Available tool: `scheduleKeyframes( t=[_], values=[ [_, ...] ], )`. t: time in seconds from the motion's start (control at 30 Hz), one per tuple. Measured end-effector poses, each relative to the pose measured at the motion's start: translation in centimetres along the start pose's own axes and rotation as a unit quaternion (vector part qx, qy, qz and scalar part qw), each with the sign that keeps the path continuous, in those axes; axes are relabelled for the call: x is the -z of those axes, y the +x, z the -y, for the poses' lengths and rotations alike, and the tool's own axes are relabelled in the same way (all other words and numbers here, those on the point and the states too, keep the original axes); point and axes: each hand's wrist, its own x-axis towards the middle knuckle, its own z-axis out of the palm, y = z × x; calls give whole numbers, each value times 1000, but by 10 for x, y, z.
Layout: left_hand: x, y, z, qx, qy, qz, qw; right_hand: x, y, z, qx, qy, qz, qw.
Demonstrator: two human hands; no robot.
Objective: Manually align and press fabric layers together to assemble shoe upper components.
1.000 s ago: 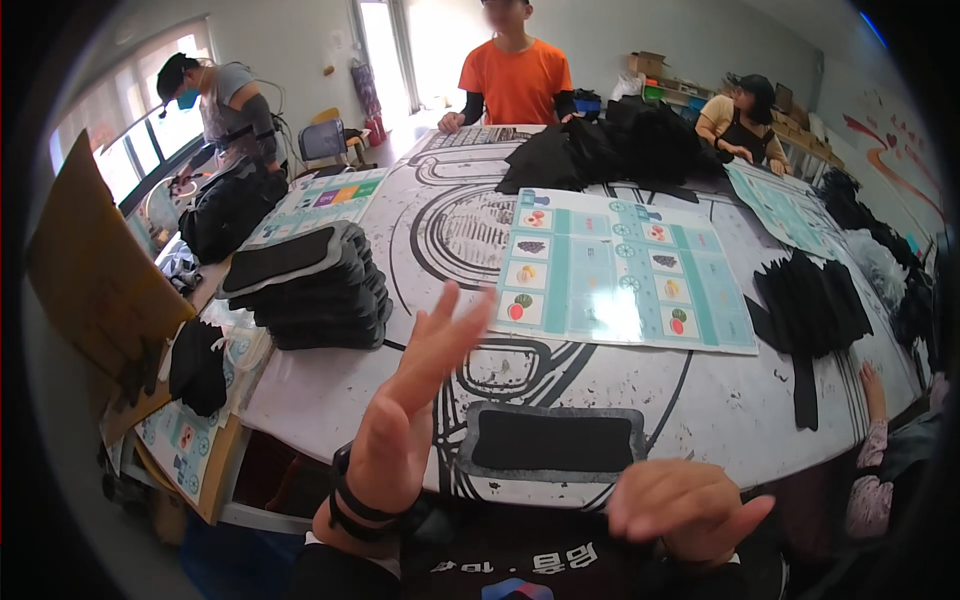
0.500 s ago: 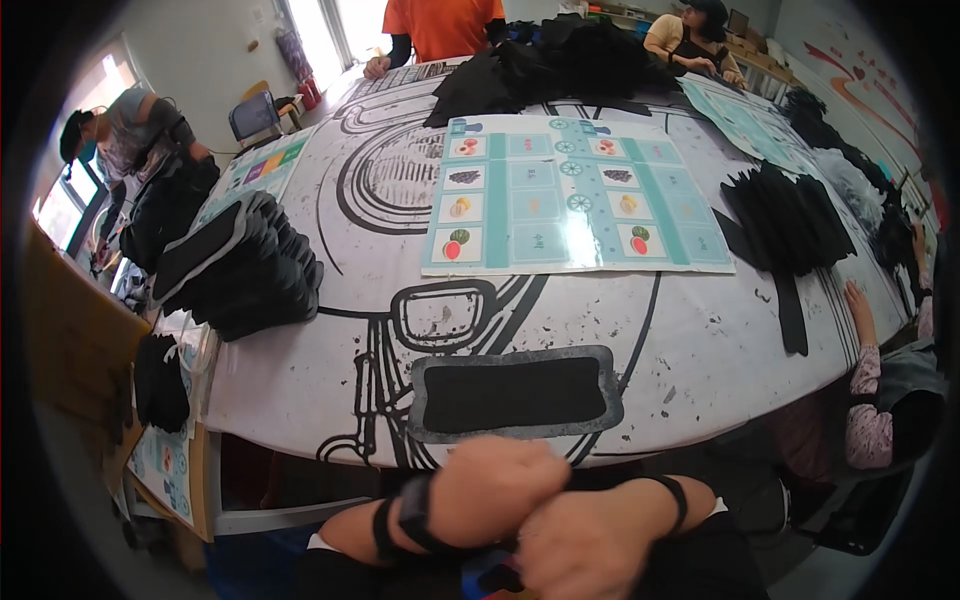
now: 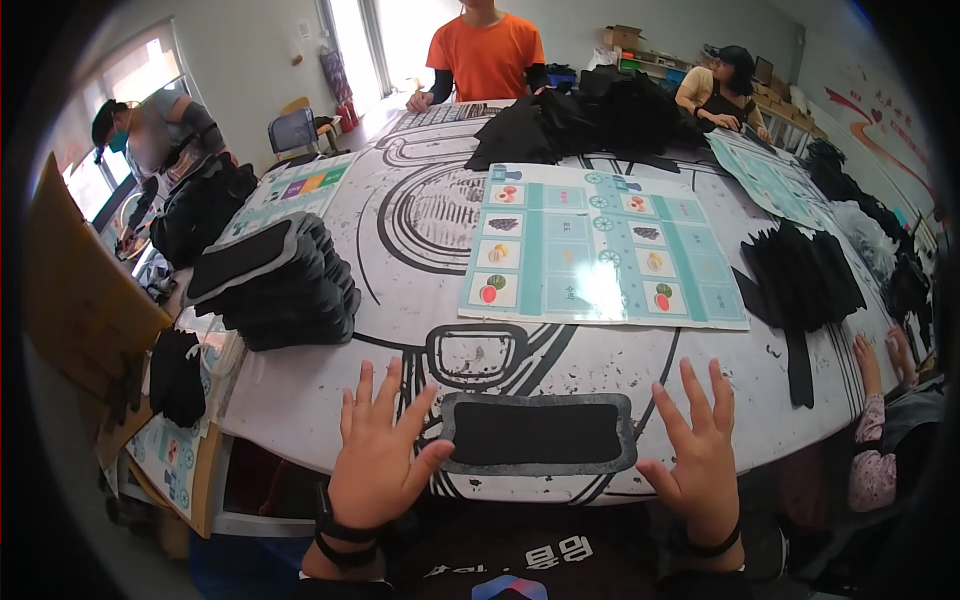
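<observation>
A flat black rectangular pad with a grey border [image 3: 537, 433] lies near the table's front edge, between my two hands. My left hand [image 3: 378, 455] is raised just left of it, fingers spread and holding nothing. On the other side my right hand [image 3: 702, 450] is held up the same way, its fingers also apart. The left thumb overlaps the pad's left end in the picture; whether it touches I cannot tell. Farther left stands a stack of similar black pads with grey edges [image 3: 275, 285]. Dark bands circle both my wrists.
A glossy teal sheet with fruit pictures [image 3: 607, 250] lies mid-table. To its right is a bundle of black fabric strips [image 3: 800, 275]; a large black fabric heap [image 3: 600, 115] covers the far side. People stand or sit around the table, one resting hands at the right edge.
My hands were close together at the table's front edge; now they are apart, raised and spread on either side of the pad. The whole view has shifted, showing more of the far side.
</observation>
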Motion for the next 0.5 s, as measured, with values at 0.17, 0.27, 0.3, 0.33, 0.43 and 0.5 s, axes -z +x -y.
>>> scheduleKeyframes(
  t=[0.17,0.27,0.3,0.33,0.43,0.5],
  values=[
    [-28,-3,4,30,-26,61,997,-16,-14,0,-3,87,88,992],
    [-36,0,1,-23,-4,100,995,-26,-11,2,18,79,111,991],
    [-38,1,0,-40,-15,116,992,-29,-9,4,35,75,118,990],
    [-41,2,-1,-58,-25,133,989,-31,-8,7,36,75,121,989],
    [-51,4,-5,-83,-31,128,988,-38,-2,16,88,90,137,983],
    [-58,6,-4,-103,-27,120,987,-45,-1,20,97,102,148,979]
  ],
)
